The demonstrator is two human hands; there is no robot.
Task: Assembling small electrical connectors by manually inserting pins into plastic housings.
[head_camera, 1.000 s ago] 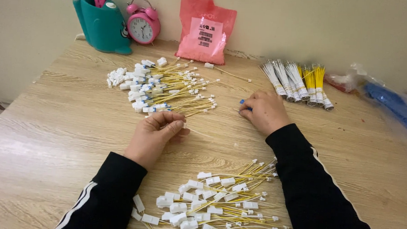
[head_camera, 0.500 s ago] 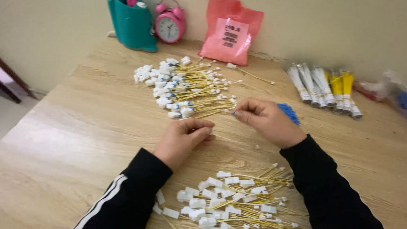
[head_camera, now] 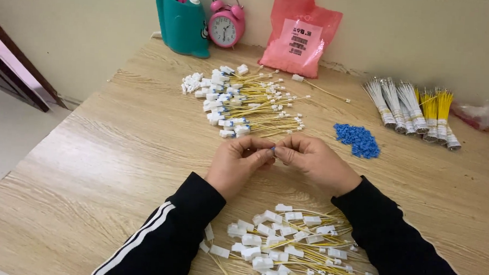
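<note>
Two hands meet at the middle of the wooden table (head_camera: 89,164) in the head view, the only one: the left hand (head_camera: 238,164) and the right hand (head_camera: 315,162) have their fingertips pinched together on a very small piece (head_camera: 273,149), seemingly blue, though too little of it shows to tell its shape. Just beyond them lies the far pile of yellow wires with white connectors (head_camera: 246,102); a similar near pile (head_camera: 289,249) sits between the sleeves, and a heap of small blue parts (head_camera: 358,140) lies near the right hand. Such wires look light, thin and limp, so the stiff white connector seems the surest hold. The blue bits look hard, smooth and easily dropped, likely needing a fingertip pinch. Bundled wires (head_camera: 413,109) lie well apart, at right.
</note>
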